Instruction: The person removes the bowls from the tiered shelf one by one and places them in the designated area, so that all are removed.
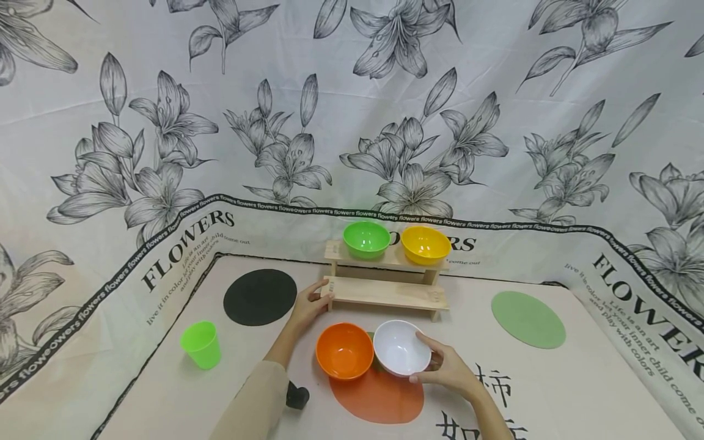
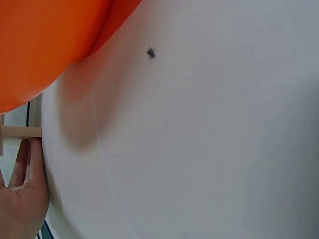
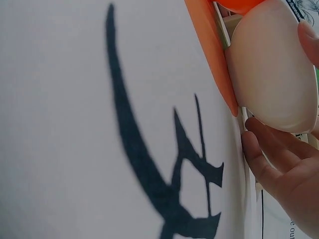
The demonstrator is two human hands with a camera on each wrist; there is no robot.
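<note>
My right hand (image 1: 426, 360) grips a white bowl (image 1: 400, 346), thumb on its near rim and fingers under its side. In the right wrist view the white bowl (image 3: 274, 74) tilts above my fingers (image 3: 269, 159). An orange bowl (image 1: 344, 350) touches it on the left, at the far edge of a round orange mat (image 1: 379, 400). My left hand (image 1: 321, 291) holds the left end of the lower step of a wooden two-step rack (image 1: 385, 293). The left wrist view shows that rack end (image 2: 20, 132) at my fingertips (image 2: 27, 164), under the orange bowl (image 2: 40, 45).
A green bowl (image 1: 366, 238) and a yellow bowl (image 1: 425, 244) stand on the rack's upper step. A green cup (image 1: 201, 344) sits at the left, a black round mat (image 1: 260, 296) behind it, a green round mat (image 1: 528, 319) at the right. A small black object (image 1: 297, 396) lies by my left forearm.
</note>
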